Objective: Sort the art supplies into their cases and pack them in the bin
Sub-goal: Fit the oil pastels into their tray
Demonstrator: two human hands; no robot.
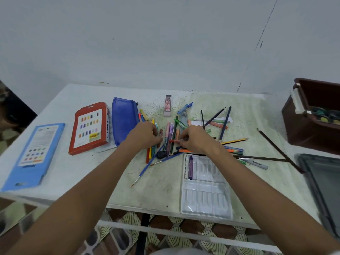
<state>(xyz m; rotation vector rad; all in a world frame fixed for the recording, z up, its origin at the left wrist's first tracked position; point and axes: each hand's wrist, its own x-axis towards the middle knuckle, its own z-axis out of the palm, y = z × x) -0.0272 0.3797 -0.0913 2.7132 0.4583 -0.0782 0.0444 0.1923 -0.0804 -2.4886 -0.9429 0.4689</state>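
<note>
A heap of pencils, pens, crayons and brushes (173, 137) lies mid-table. My right hand (195, 138) pinches a red crayon (173, 141) at the heap. My left hand (145, 135) has curled fingers down among the crayons at the heap's left side; what it holds is hidden. A clear plastic pastel tray (206, 188) in front holds one purple pastel (191, 167). A red oil-pastel box (92, 127), a blue zip pouch (124, 118) and a blue flat case (33, 155) lie to the left. The brown bin (312, 115) stands far right.
A grey lid (323, 188) lies at the right table edge. Long dark pencils (276, 146) stretch toward it. An eraser box (167, 105) and a blue compass (184, 108) lie behind the heap. The bin holds a paint palette (325, 115). The wall is close behind.
</note>
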